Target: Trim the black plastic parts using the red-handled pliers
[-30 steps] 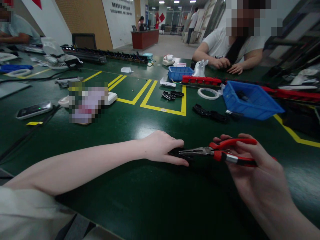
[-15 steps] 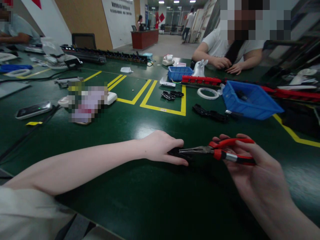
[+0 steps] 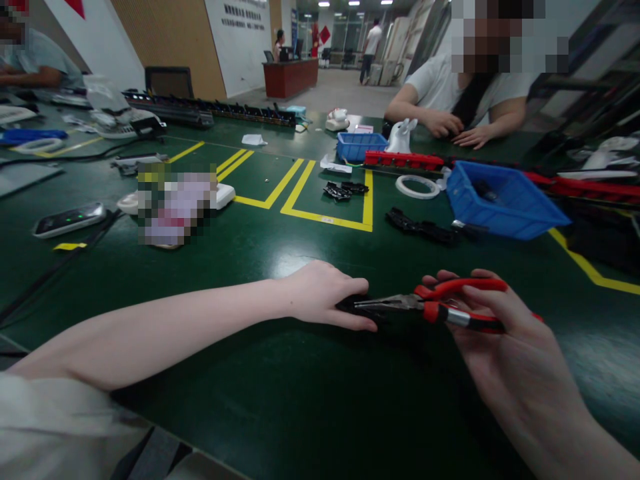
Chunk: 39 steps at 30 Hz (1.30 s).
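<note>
My left hand (image 3: 325, 293) rests on the green table (image 3: 280, 400), its thumb and fingers closed round a small black part (image 3: 350, 304). From the right, my right hand (image 3: 505, 333) holds long-nose pliers (image 3: 440, 303) with red and black handles, fingers wrapped round the grips. The plier tips lie over the black part, between the thumb and fingers of my left hand. The jaws look slightly apart. How much of the black part sits inside my left hand is hidden.
Beyond my hands lie black parts (image 3: 420, 225), a blue bin (image 3: 505, 200), a white tape roll (image 3: 417, 187) and a red strip (image 3: 405, 160). A phone (image 3: 175, 210) and a white device (image 3: 70, 220) are at left. A person's hands (image 3: 460, 130) rest across the table.
My right hand and the pliers have shifted slightly left, so the tips reach further over the black part. The plier jaws have parted a little. My left hand has stayed in place.
</note>
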Each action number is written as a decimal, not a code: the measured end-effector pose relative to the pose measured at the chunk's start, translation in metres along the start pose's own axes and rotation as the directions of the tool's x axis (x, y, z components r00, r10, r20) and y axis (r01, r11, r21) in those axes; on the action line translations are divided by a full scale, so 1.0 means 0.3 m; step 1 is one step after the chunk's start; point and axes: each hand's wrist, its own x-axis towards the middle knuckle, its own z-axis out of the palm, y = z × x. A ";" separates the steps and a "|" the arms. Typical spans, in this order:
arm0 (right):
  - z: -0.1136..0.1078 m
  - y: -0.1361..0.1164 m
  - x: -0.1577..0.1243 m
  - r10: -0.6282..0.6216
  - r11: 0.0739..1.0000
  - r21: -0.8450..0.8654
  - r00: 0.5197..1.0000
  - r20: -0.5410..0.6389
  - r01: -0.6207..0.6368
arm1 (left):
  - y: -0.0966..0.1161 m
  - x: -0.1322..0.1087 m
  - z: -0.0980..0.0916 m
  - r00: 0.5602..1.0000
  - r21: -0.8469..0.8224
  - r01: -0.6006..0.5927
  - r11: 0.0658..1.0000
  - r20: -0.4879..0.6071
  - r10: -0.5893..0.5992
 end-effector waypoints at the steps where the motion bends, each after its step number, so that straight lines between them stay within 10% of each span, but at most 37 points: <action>1: -0.001 0.002 0.000 0.002 1.000 0.001 1.000 0.002 -0.002 | 0.001 0.000 -0.001 1.000 0.004 0.004 1.000 -0.001 -0.004; 39: -0.015 0.010 0.017 0.054 0.999 -0.002 0.998 0.019 -0.054 | -0.002 0.002 0.010 1.000 0.033 -0.007 0.999 -0.010 0.007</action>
